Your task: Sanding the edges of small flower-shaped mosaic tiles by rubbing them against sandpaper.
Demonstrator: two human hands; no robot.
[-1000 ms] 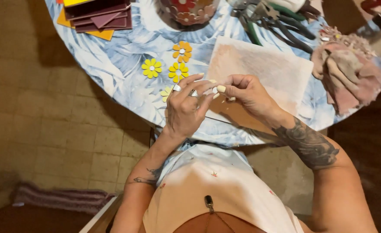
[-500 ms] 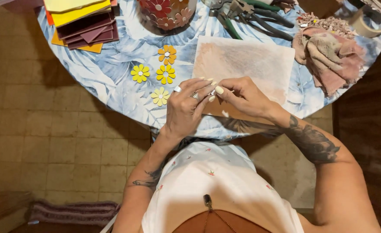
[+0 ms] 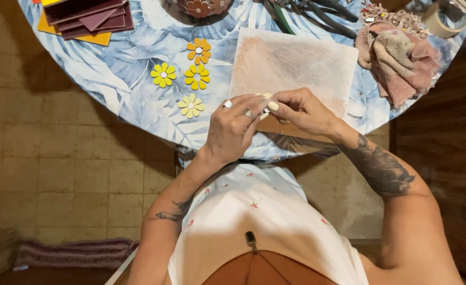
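Round table [image 3: 138, 100] w/ blue leaf-print cloth is filling the top of view. Both hands are meeting at its near edge, over a pale sheet [image 3: 296, 63]: left hand [image 3: 233, 129] & right hand [image 3: 301, 111] are pinching a small pale piece [image 3: 265, 109] betw. fingertips, seemingly shaping it. Next move calls for fine fingertip control. Yellow flower cutouts [image 3: 188, 79] are lying just left.

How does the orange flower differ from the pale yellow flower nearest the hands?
The orange flower is deep orange and lies farthest from the hands, up by the bowl; the pale yellow flower is light yellow and lies close beside the left hand. Both lie flat on the blue leaf-print tablecloth, daisy-shaped with a small pale centre.
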